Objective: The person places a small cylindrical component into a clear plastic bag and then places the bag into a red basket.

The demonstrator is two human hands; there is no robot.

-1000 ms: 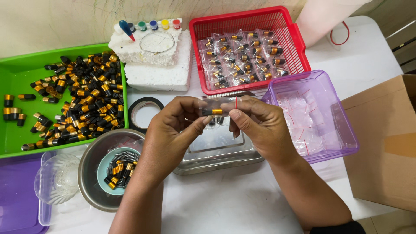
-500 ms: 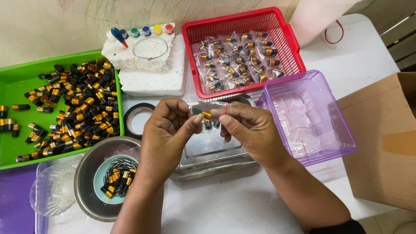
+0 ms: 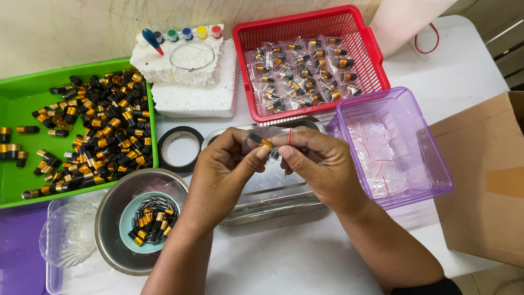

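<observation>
Head view: compared with half a second earlier, both hands sit slightly lower over the steel tray (image 3: 284,205), and the black-and-gold vial (image 3: 261,141) now lies inside the clear plastic bag (image 3: 275,136). Left hand (image 3: 229,166) — fingers curled, thumb and forefinger pinching the bag's left end at the vial. Right hand (image 3: 322,164) — fingers bent, pinching the bag's right end beside the purple bin (image 3: 431,158).

left hand (image 3: 226,169): bare | right hand (image 3: 322,164): bare, dark sleeve edge (image 3: 420,288)
</observation>
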